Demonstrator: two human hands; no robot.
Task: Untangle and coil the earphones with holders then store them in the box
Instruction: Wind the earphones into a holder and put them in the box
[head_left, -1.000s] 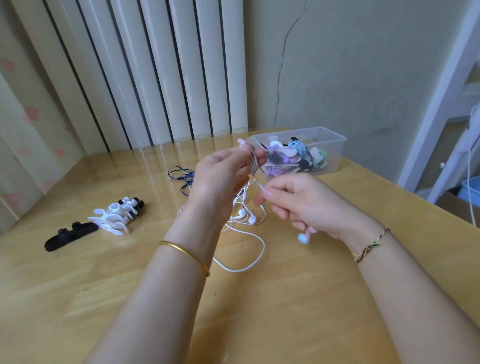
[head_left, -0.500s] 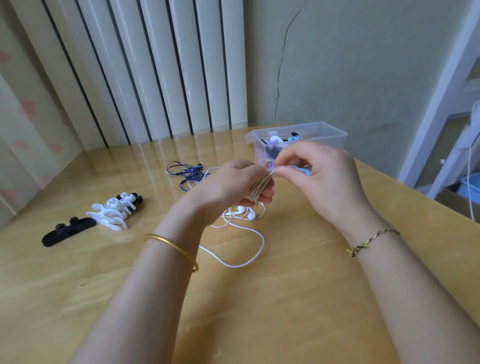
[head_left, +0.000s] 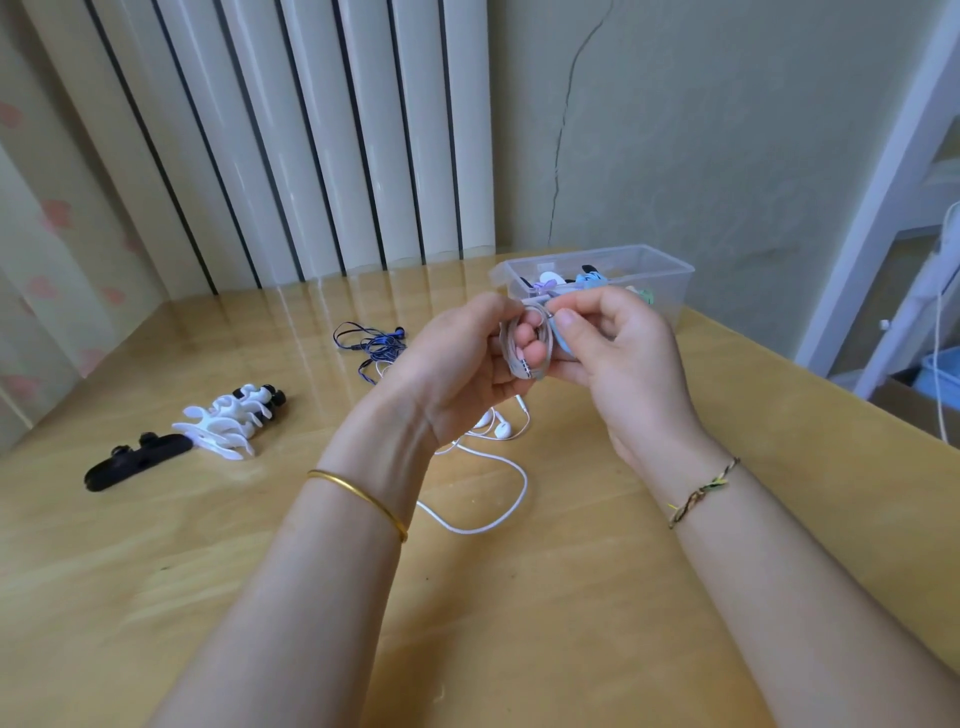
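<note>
My left hand (head_left: 462, 364) holds a small coil of pinkish-grey earphone cable (head_left: 522, 358) above the table, its metal plug showing at the coil's lower edge. My right hand (head_left: 608, 348) pinches the top of that coil together with a light blue holder (head_left: 562, 344), mostly hidden by my fingers. White earphones (head_left: 501, 428) lie loose on the table below my hands. A tangled blue-black pair (head_left: 376, 345) lies further back. The clear plastic box (head_left: 670, 270) stands behind my hands with several coiled earphones inside.
A heap of white holders (head_left: 223, 421) and a black holder (head_left: 135, 460) lie at the left on the wooden table (head_left: 519, 597). White vertical blinds and a cracked wall stand behind. A white frame and cardboard boxes are off the table's right edge.
Both hands came together in front of the box. The loose cable end that my right hand held out has been wound onto the coil, and my right hand now pinches the coil's top.
</note>
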